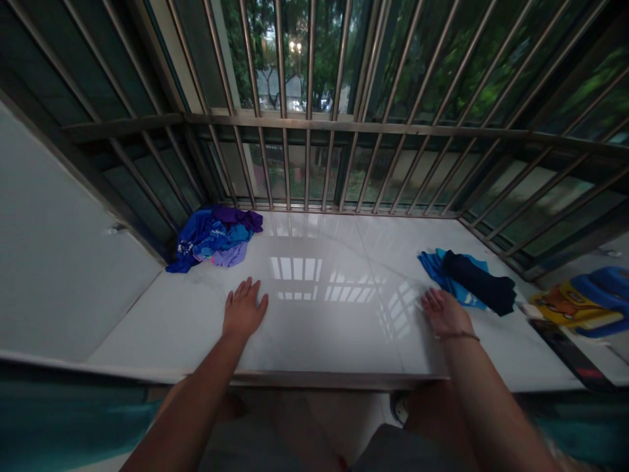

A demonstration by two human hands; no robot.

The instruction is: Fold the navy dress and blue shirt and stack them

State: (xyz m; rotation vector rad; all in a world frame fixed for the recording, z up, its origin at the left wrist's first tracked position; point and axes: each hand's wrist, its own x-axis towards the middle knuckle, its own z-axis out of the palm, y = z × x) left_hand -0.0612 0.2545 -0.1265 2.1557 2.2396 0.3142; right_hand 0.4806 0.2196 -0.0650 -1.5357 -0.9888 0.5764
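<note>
Window sill [324, 334], white and glossy, across the middle of the frame; carries all items below; metal bars [309, 164] along its far edge.

Cloth heap [216, 237], left of centre; set against the barred corner, presumably to sit off to one side, beyond the hands; dark cloth [479, 282], right of centre, laid over blue cloth [433, 269], apparently so that the two make one pile.

Left hand [244, 309], below the heap and apart from it; back upward, fingers slightly spread, nothing held; perhaps resting flat for support; right hand [446, 311], just beside the pile's near edge; turned on its side, fingers loosely bent, nothing seen in the grip; contact with the cloth cannot be told.

Appearance: heap crumpled, royal blue, purple and lilac, with pale print; blue cloth bright, spread unevenly, white marks near its lower edge; dark cloth navy, plain, bunched into a long bundle.

Also, far right: yellow-and-blue bag [590, 301], blurred; phone [570, 354], dark, slanting towards the sill's near edge.
</note>
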